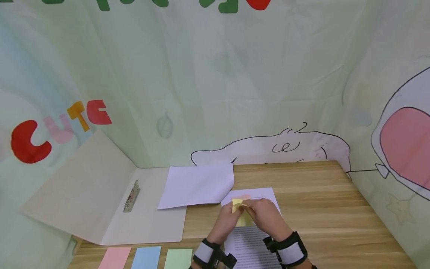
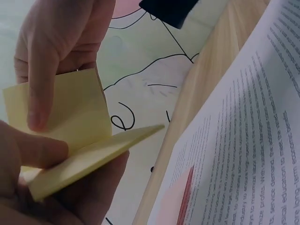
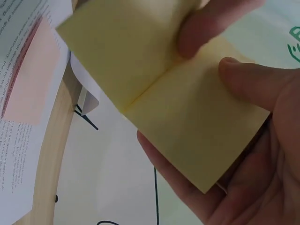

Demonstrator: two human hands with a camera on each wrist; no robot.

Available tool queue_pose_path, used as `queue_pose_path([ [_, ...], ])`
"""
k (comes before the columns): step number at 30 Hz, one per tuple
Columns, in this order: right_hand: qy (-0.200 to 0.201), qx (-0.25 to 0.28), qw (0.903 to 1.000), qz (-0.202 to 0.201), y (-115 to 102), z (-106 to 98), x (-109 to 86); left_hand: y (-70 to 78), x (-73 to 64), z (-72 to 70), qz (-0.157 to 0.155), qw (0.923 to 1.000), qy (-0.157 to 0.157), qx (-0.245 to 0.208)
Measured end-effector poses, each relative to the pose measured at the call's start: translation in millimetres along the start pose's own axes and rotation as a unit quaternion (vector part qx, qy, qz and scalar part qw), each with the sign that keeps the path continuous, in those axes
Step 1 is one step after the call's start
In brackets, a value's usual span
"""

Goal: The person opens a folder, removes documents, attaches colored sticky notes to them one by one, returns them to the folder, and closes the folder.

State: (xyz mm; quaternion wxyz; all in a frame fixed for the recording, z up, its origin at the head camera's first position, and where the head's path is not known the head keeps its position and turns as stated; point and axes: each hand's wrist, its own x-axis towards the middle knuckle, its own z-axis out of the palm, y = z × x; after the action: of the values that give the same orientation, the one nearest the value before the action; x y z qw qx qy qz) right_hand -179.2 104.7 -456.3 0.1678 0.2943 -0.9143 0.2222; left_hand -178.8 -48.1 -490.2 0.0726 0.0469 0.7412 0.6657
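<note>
Above tabletop (image 1: 319, 220), before backdrop (image 1: 208, 82): yellow pad (image 3: 187, 117).

- And here we are at a desk corner, home or office, no telling!
- Cartoon-printed cloth (image 1: 252, 86) hangs behind it, bright letters (image 1: 92, 112) across!
- Down on the wooden table (image 1: 336, 216): open folder (image 1: 80, 194), printed page (image 1: 249, 243), coloured sticky notes (image 1: 146, 257)!
</note>
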Motion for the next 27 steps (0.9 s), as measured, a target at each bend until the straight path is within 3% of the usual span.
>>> queue_pose_path([
  [6,0.012,0.027,0.9993,0.023,8,-5,1.9,1.7,-1.7,-1.1,-0.026,0.9996,-0.014,-0.006],
  [10,0.002,0.066,0.9948,0.077,14,-9,1.8,0.8,-2.6,-2.1,-0.046,0.9983,-0.009,-0.033],
  [14,0.007,0.086,0.9899,0.112,17,-13,0.8,-1.6,-2.0,-3.4,-0.061,0.9977,0.000,-0.029],
  [21,0.038,0.091,0.9892,0.108,23,-16,0.1,2.7,-3.0,-6.8,-0.051,0.9986,0.007,0.011],
  [27,0.086,0.083,0.9824,0.143,26,-21,-2.5,4.7,-4.9,-17.1,-0.025,0.9982,0.006,0.054],
])
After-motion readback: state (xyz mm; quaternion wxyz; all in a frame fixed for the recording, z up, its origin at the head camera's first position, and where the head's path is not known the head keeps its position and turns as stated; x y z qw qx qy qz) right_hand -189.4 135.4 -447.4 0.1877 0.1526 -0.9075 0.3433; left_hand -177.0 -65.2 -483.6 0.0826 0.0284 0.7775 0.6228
